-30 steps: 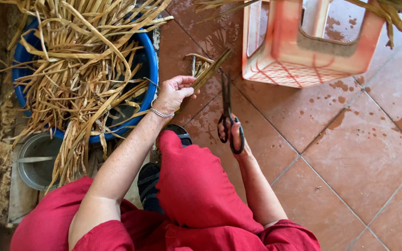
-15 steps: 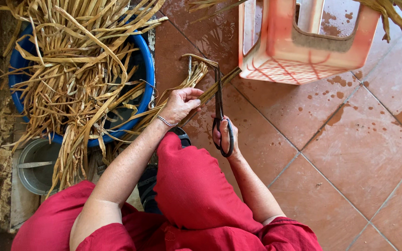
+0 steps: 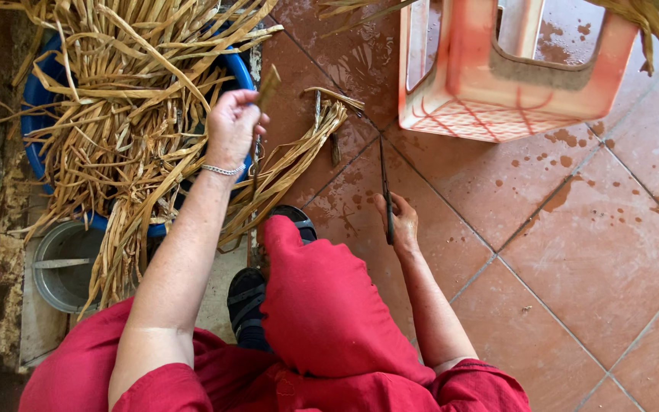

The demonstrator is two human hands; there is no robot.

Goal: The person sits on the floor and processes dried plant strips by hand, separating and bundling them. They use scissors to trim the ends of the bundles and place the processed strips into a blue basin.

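Wet terracotta tiles underlie left hand pinching a dried strip, right hand clasping scissors.

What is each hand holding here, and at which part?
The left hand pinches a dried plant strip near its lower end. The right hand holds dark scissors by the handles, blades pointing away from the person.

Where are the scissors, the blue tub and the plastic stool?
scissors (image 3: pixel 385 187): head view, on the dark blades above the right hand.
blue tub (image 3: pixel 239 70): head view, on its bare right rim beside the dry strips.
plastic stool (image 3: pixel 490 99): head view, on its near orange side wall.
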